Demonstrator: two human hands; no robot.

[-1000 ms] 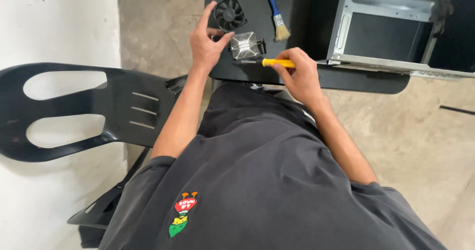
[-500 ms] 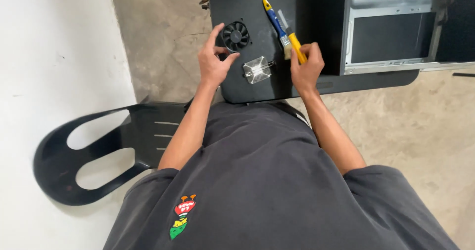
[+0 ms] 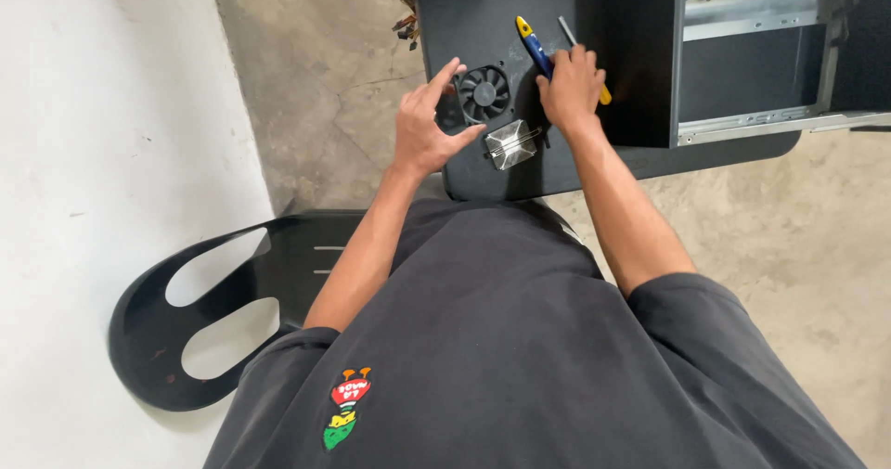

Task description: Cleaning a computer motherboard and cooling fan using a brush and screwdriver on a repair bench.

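The left hand (image 3: 425,128) hovers open, fingers spread, with a small black fan (image 3: 484,93) at its 3 o'clock. The right hand (image 3: 571,87) is closed around a yellow-handled screwdriver (image 3: 603,94) on the black table (image 3: 483,24). A metal heatsink (image 3: 511,143) lies at the fan's 5 o'clock, and a blue-handled brush (image 3: 535,47) at the right hand's 11 o'clock.

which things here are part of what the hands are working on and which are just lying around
In hand or at the hands:
- yellow-handled tool under the right hand
- small black fan beside the open left hand
- metal heatsink between the hands

Lying about:
- blue and yellow brush
- open computer case
- black chair
- loose wires on the floor
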